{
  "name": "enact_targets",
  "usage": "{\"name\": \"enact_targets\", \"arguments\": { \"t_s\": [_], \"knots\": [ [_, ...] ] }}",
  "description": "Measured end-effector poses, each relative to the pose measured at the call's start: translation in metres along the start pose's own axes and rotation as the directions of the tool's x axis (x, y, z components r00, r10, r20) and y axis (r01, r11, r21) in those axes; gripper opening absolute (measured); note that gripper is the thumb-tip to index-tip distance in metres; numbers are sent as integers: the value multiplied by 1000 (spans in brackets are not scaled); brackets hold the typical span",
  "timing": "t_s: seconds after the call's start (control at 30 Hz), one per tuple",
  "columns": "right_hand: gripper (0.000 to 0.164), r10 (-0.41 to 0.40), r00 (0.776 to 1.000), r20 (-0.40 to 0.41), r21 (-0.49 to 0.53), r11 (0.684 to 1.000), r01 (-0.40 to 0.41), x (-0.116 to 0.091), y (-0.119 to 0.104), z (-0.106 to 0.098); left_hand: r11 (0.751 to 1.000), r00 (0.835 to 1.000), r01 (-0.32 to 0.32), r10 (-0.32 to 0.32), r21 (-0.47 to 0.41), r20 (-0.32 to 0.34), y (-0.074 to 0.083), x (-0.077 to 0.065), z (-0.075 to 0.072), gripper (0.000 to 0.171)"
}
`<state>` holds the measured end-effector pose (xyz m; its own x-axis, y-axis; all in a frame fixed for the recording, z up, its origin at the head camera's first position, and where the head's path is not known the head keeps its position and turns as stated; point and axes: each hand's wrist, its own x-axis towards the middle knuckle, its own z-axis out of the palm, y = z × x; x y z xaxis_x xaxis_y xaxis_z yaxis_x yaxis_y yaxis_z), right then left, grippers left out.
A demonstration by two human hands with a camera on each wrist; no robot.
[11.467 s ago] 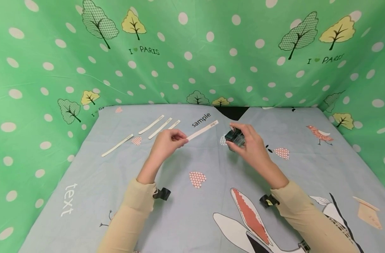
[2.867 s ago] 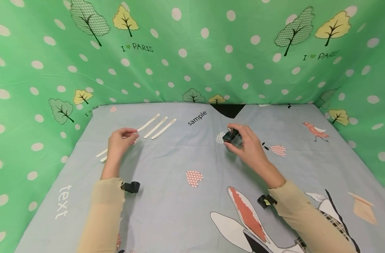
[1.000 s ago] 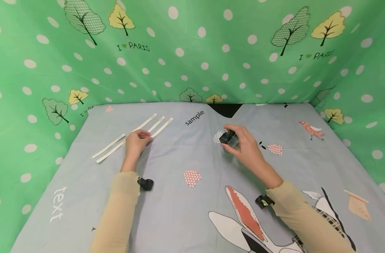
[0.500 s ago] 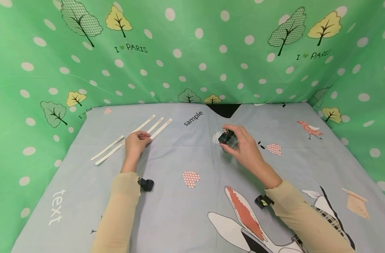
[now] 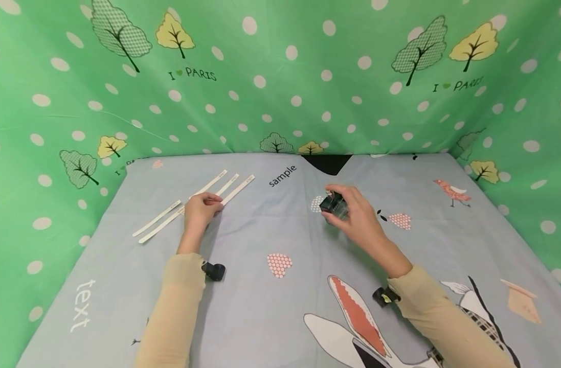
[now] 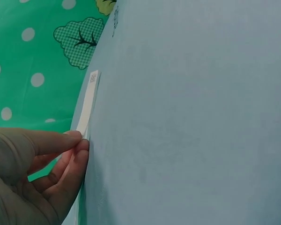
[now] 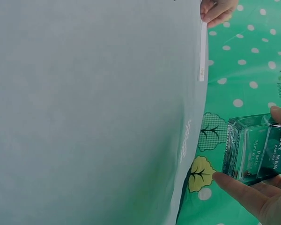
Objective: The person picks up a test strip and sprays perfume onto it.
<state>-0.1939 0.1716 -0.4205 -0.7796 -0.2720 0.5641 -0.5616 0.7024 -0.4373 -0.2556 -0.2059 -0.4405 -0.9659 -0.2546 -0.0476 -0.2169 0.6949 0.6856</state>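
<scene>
The left hand (image 5: 201, 212) pinches a narrow white papery strip (image 5: 239, 189) over the grey-blue cloth-covered worktop (image 5: 248, 312); the right hand (image 5: 360, 217) grips a boxy green glass bottle (image 5: 335, 206). Only the right wrist view makes its "SEXY MAN" lettering (image 7: 279, 143) readable; only the head view plainly shows four similar strips (image 5: 157, 217)

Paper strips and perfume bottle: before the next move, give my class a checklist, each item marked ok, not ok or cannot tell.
1. Left hand pinching the rightmost strip: ok.
2. That strip's printed end uncovered: ok.
3. Right hand gripping the perfume bottle: ok.
4. Bottle apart from the strips: ok.
5. All strips fully in sight in the head view: not ok, left hand covers parts.
6. Strips dry: cannot tell.
</scene>
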Motion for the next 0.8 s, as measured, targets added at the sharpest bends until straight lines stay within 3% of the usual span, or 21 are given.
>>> {"name": "enact_targets", "arguments": {
  "t_s": [0.8],
  "knots": [
    [59,17,1000,-9,10,1000,-17,-2,0,-1,999,999,-45,46,-29,17,12,-8,0,15]
  ]
}}
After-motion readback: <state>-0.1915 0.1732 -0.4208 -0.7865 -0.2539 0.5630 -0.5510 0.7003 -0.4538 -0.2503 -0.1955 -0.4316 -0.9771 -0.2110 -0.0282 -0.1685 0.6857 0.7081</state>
